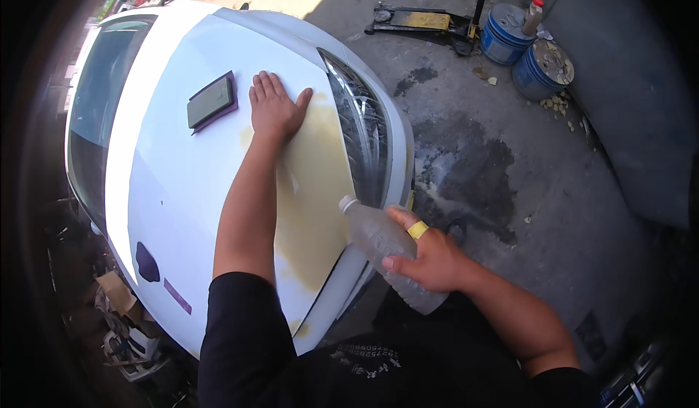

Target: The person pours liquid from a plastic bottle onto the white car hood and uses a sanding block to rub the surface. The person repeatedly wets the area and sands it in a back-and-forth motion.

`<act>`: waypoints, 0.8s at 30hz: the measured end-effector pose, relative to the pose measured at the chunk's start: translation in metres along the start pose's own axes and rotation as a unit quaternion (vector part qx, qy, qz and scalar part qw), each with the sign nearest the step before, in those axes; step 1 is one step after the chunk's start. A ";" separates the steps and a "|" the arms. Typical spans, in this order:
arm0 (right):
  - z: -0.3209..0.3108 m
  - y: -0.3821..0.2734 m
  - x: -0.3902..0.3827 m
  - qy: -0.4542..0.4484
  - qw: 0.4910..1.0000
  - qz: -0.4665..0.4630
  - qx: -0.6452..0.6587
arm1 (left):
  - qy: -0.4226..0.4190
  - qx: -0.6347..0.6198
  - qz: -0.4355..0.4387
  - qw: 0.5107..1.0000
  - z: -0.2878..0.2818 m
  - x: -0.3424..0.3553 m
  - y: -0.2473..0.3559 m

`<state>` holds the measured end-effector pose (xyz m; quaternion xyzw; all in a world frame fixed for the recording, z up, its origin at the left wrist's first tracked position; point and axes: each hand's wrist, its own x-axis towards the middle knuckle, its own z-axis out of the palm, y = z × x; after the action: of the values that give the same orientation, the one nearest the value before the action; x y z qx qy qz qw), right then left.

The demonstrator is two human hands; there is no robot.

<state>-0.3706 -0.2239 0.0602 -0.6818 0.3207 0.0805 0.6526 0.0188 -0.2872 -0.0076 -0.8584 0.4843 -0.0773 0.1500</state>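
My left hand point(277, 109) lies flat, fingers stretched, on the white car hood point(182, 175), at the upper edge of a yellowish patch point(309, 204) beside the headlight point(357, 117). Just left of it rests a grey-green rectangular block point(210, 101) on a purple sheet. My right hand point(421, 259), with yellow tape round one finger, grips a cloudy plastic bottle point(378, 244) with a white cap, held tilted over the hood's lower right edge. Lower on the hood lie a dark patch-like piece point(146, 261) and a narrow purple strip point(178, 296).
Beyond the car, a floor jack point(426, 22) and two blue buckets point(502, 40) stand on the stained concrete floor point(473, 175). A large grey panel point(626, 95) is at the right. Cardboard and assorted parts point(120, 291) lie at the lower left.
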 end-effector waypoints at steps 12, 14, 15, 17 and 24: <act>0.010 0.009 0.013 0.064 0.996 -0.049 0.029 | -0.049 -0.011 0.112 0.992 0.006 -0.169 0.050; 0.007 0.011 0.013 0.067 0.996 -0.046 0.021 | -0.084 -0.025 0.118 0.989 -0.007 -0.152 0.054; 0.009 0.011 0.013 0.067 0.996 -0.050 0.032 | -0.057 -0.011 0.109 0.992 -0.006 -0.134 0.052; 0.010 0.013 0.013 0.069 0.995 -0.051 0.047 | -0.035 -0.034 0.073 0.996 -0.004 -0.084 0.051; 0.009 0.010 0.002 0.092 0.992 -0.048 0.079 | -0.005 -0.034 0.158 0.987 -0.001 0.000 0.049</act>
<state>-0.3721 -0.2153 0.0496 -0.6477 0.3511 -0.0393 0.6751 -0.0211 -0.3111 -0.0226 -0.7762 0.6154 -0.0319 0.1331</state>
